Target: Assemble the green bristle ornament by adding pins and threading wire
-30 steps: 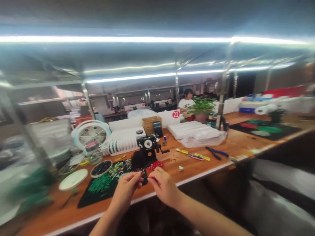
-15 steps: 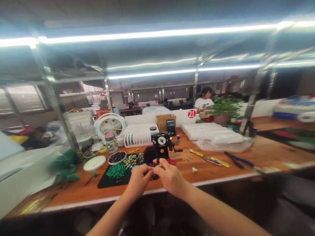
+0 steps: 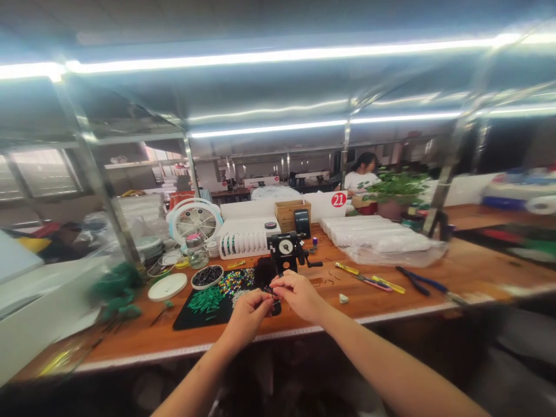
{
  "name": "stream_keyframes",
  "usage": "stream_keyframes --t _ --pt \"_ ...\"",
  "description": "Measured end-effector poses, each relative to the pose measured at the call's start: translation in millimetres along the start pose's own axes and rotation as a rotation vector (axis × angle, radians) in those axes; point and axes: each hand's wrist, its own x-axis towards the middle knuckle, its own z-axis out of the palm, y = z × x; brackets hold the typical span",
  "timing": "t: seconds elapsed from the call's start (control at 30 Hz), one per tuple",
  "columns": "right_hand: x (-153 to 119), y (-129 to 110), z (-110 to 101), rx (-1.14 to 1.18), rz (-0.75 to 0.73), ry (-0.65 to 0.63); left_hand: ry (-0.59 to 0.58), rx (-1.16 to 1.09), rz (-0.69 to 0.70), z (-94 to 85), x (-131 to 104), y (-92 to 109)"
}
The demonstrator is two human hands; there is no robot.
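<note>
My left hand [image 3: 248, 315] and my right hand [image 3: 300, 295] meet fingertip to fingertip above the front of the table. Both are pinched closed around something small and dark that I cannot make out. Just behind them stands a black machine [image 3: 286, 248] with a round dial and a side crank. A black mat [image 3: 182, 320] lies to the left of my left hand, bearing green pieces [image 3: 205, 299], multicoloured beads [image 3: 231, 283] and a white dish of dark pieces [image 3: 207, 276].
Pliers [image 3: 419, 282], yellow-handled tools [image 3: 388, 285] and a small white piece [image 3: 343, 298] lie right. Behind are wrapped white rolls [image 3: 373, 234], a spool rack [image 3: 243, 244], a box [image 3: 289, 215] and a fan [image 3: 196, 223]. A white lid [image 3: 167, 287] lies left. A person [image 3: 364, 176] sits beyond.
My right hand has shifted slightly and its fingers have drawn into a closer pinch near the left fingertips. The seated person in the background has moved a little.
</note>
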Motion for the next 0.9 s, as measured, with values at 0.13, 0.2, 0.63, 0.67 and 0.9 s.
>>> stream_keyframes --t 0.13,0.2,0.63,0.67,0.9 --pt "3.4 3.5 -3.9 0.006 -0.002 -0.106 -0.001 0.019 -0.003 0.6 1.4 -2.5" --pt "3.7 3.2 -5.0 -0.008 -0.004 -0.13 -0.002 0.03 -0.008 0.7 2.4 -3.1" --pt "-6.8 -15.0 10.7 -0.297 0.045 0.057 0.105 0.314 0.091 10.3 1.6 3.5" --pt "-6.9 -14.7 12.1 -0.299 0.067 0.079 0.11 0.339 0.109 11.6 1.5 3.7" --pt "2.3 -10.2 5.1 -0.199 0.149 0.041 0.095 0.555 0.267 9.2 0.9 -3.2"
